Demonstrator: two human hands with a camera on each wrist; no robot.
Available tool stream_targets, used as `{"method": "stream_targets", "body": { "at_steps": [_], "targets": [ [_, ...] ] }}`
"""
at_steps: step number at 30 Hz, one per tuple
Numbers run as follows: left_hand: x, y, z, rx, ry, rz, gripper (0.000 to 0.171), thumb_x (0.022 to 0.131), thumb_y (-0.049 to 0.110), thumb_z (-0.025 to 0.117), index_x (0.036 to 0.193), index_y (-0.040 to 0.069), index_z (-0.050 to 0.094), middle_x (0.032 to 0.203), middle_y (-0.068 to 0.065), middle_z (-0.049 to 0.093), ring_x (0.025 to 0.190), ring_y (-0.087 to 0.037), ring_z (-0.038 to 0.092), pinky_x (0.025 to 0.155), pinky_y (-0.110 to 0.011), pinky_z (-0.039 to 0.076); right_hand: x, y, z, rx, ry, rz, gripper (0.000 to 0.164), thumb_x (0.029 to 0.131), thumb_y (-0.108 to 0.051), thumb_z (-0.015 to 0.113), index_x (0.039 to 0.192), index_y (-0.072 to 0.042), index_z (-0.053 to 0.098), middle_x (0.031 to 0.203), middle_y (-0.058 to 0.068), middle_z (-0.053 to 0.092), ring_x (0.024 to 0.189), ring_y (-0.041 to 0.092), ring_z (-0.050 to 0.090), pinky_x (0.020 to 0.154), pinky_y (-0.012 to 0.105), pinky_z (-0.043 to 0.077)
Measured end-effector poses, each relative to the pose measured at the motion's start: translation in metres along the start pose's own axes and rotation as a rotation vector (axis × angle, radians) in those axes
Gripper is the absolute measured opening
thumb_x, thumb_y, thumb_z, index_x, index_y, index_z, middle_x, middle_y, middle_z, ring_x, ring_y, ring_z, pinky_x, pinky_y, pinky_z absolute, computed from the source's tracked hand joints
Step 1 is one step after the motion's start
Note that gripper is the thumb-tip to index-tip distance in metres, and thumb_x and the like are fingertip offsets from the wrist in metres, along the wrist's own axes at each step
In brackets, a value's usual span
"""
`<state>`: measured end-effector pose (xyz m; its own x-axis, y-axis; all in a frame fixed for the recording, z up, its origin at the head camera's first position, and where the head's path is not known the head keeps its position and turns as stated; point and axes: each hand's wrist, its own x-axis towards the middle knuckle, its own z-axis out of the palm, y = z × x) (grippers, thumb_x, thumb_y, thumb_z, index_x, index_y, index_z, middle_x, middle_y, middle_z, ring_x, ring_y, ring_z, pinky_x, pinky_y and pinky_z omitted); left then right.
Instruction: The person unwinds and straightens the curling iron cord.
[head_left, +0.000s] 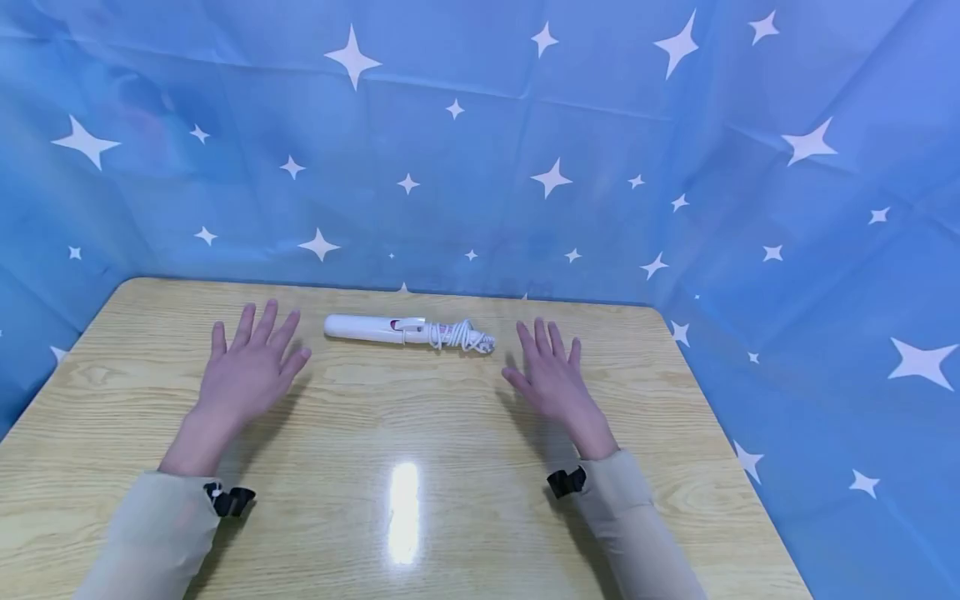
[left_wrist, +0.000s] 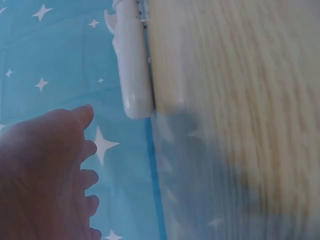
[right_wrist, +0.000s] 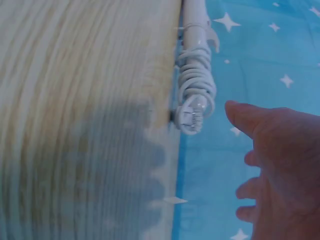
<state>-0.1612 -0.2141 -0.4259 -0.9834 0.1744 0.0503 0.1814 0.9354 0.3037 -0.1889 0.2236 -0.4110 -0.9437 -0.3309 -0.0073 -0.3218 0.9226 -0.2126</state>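
Observation:
A white curling iron point(head_left: 367, 328) lies crosswise toward the back of the wooden table, its smooth barrel to the left. Its white cord point(head_left: 453, 335) is wound round the handle end on the right. To the left of the barrel my left hand point(head_left: 243, 375) is held with fingers spread, touching nothing. Right of the cord end, my right hand point(head_left: 555, 383) is likewise spread and holds nothing. The left wrist view shows the rounded barrel end point(left_wrist: 136, 100) beyond the thumb. In the right wrist view the cord's plug point(right_wrist: 191, 120) shows near the thumb.
The light wooden table point(head_left: 337, 517) has a bright reflection near its front. A blue curtain point(head_left: 480, 142) with white stars stands along its back and sides. Each sleeve carries a black wrist device, one on the left cuff point(head_left: 229, 500) and one on the right cuff point(head_left: 567, 482).

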Motion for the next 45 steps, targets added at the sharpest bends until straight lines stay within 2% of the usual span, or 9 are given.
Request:
{"method": "stream_targets", "body": {
  "at_steps": [8,14,19,23,28,32,38,45],
  "targets": [
    [0.027,-0.007,0.007,-0.042,-0.037,0.002,0.074,0.109,0.053,0.033,0.163,0.003,0.019,0.166,-0.03,0.007,0.15,-0.054,0.003,0.115,-0.079,-0.002,0.019,0.009,0.007,-0.006,-0.055,0.011,0.076,0.108,-0.045,0.049,0.164,-0.005,0.016,0.168,0.026,0.008,0.154,0.044,0.005,0.122,0.071,0.003],
    [0.043,-0.011,0.011,-0.11,-0.088,0.005,0.073,0.11,0.046,0.04,0.162,0.0,0.018,0.165,-0.032,0.009,0.148,-0.057,0.006,0.115,-0.079,0.004,0.032,0.013,0.015,0.031,-0.082,0.005,0.077,0.107,-0.044,0.051,0.162,0.0,0.019,0.167,0.027,0.01,0.153,0.046,0.01,0.123,0.068,0.004],
    [0.054,-0.018,0.015,-0.227,-0.096,0.019,0.071,0.11,0.042,0.041,0.161,-0.002,0.017,0.165,-0.031,0.012,0.148,-0.057,0.007,0.117,-0.076,0.007,0.046,0.015,0.021,0.06,-0.06,-0.043,0.076,0.107,-0.044,0.052,0.161,0.0,0.022,0.167,0.026,0.015,0.152,0.045,0.017,0.123,0.068,0.01],
    [0.061,-0.023,0.022,-0.36,-0.078,0.021,0.071,0.11,0.04,0.045,0.161,-0.002,0.019,0.163,-0.031,0.017,0.148,-0.056,0.009,0.119,-0.073,0.008,0.054,0.019,0.026,0.161,-0.059,-0.089,0.074,0.106,-0.041,0.057,0.161,-0.001,0.025,0.166,0.022,0.021,0.152,0.04,0.022,0.125,0.061,0.015],
    [0.066,-0.029,0.031,-0.431,-0.06,-0.012,0.074,0.11,0.041,0.047,0.161,-0.002,0.016,0.16,-0.037,0.02,0.147,-0.057,0.012,0.12,-0.072,0.003,0.065,0.024,0.039,0.355,-0.092,-0.097,0.073,0.106,-0.038,0.059,0.162,-0.005,0.026,0.166,0.015,0.027,0.152,0.031,0.026,0.126,0.047,0.023],
    [0.069,-0.033,0.035,-0.468,-0.065,-0.019,0.075,0.109,0.039,0.05,0.161,-0.002,0.016,0.161,-0.035,0.019,0.149,-0.055,0.008,0.121,-0.068,-0.008,0.067,0.027,0.043,0.455,-0.097,-0.059,0.07,0.104,-0.039,0.061,0.162,-0.012,0.032,0.163,0.01,0.036,0.15,0.029,0.031,0.124,0.047,0.029],
    [0.073,-0.037,0.038,-0.512,-0.085,0.016,0.073,0.108,0.039,0.053,0.162,0.0,0.02,0.161,-0.031,0.025,0.151,-0.052,0.003,0.12,-0.066,-0.015,0.068,0.03,0.046,0.484,-0.088,-0.055,0.064,0.103,-0.038,0.063,0.159,-0.017,0.04,0.159,0.006,0.044,0.147,0.029,0.036,0.122,0.049,0.032],
    [0.075,-0.033,0.039,-0.469,-0.088,0.059,0.074,0.107,0.042,0.055,0.162,0.004,0.024,0.158,-0.024,0.037,0.151,-0.05,0.007,0.116,-0.072,-0.018,0.07,0.031,0.047,0.515,-0.088,-0.047,0.064,0.102,-0.033,0.067,0.157,-0.012,0.041,0.156,0.009,0.047,0.143,0.031,0.043,0.12,0.047,0.036]
  ]
}}
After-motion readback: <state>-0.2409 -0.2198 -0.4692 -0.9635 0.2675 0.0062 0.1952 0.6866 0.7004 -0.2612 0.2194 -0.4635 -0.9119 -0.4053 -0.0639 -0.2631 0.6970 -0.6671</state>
